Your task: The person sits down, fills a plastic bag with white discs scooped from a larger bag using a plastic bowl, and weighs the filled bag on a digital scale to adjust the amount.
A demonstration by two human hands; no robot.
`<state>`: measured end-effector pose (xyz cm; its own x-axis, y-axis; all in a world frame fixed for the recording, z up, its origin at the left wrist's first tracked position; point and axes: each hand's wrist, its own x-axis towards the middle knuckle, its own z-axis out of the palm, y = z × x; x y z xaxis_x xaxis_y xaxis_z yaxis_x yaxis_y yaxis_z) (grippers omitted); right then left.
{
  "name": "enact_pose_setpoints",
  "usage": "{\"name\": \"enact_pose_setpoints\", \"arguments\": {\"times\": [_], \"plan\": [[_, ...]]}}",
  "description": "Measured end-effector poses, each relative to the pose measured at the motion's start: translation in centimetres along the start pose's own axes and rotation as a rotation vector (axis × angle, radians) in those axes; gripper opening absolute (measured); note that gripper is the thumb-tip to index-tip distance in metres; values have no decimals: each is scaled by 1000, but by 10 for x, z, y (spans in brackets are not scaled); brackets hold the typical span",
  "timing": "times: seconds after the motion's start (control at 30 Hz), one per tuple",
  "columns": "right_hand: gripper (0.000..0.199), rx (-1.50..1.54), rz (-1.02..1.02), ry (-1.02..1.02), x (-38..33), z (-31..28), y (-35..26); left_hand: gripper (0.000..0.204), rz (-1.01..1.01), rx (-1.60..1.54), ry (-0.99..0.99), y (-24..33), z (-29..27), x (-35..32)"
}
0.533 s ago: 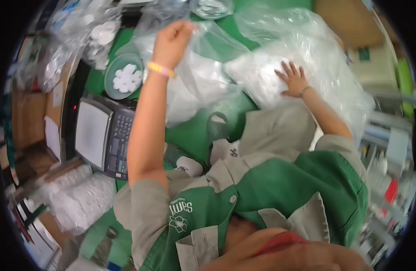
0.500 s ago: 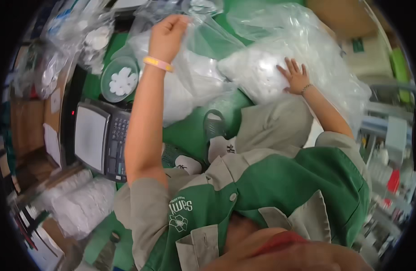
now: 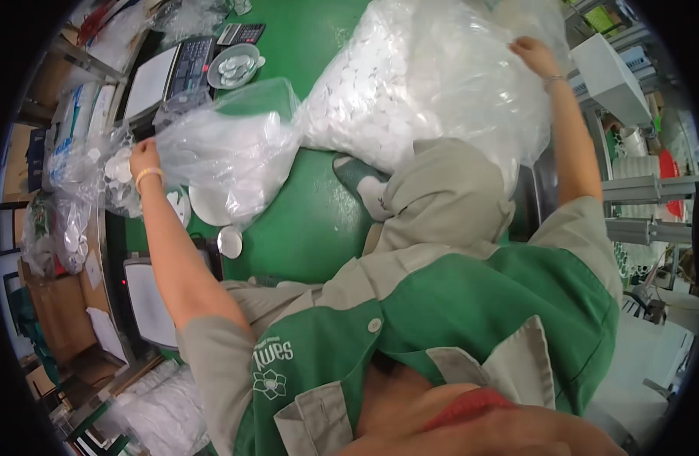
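My left hand (image 3: 144,156) is at the left, its fingers closed on the edge of a smaller clear plastic bag (image 3: 247,163). That bag stretches to the right of the hand and has white contents in its lower part. A large clear plastic bag (image 3: 372,99) full of small flat white pieces stands in front of my knee. My right hand (image 3: 535,58), at the far right, has its fingers closed on the upper part of this large bag. The two bags touch in the middle.
On the left are a counting scale (image 3: 153,80) with a keypad, a bowl (image 3: 233,67) of white pieces and a calculator (image 3: 241,34). Another scale (image 3: 150,300) sits nearer. A small round white dish (image 3: 229,242) lies on the green floor (image 3: 311,216). Metal shelving (image 3: 642,188) stands at right.
My left hand has moved out to the left, drawing the smaller bag with it. My right hand has gone from lying spread on the large bag to gripping it farther up. The view has shifted.
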<state>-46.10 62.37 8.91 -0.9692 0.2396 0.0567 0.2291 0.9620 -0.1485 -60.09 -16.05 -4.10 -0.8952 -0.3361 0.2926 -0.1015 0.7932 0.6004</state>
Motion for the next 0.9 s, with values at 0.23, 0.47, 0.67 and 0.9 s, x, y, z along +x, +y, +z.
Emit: {"name": "enact_pose_setpoints", "arguments": {"times": [0.23,0.47,0.67,0.9], "plan": [[33,160,161,-307,-5,115,-54,22,426,-361,-369,197,27,-84],[23,908,-497,-725,-123,129,-252,48,340,-165,-1021,335,109,-220],[17,1289,-496,-656,-93,92,-211,26,-93,-1032,-1107,301,111,-204],[71,60,-119,87,5,31,-137,17,301,-711,-1465,306,3,-212]]}}
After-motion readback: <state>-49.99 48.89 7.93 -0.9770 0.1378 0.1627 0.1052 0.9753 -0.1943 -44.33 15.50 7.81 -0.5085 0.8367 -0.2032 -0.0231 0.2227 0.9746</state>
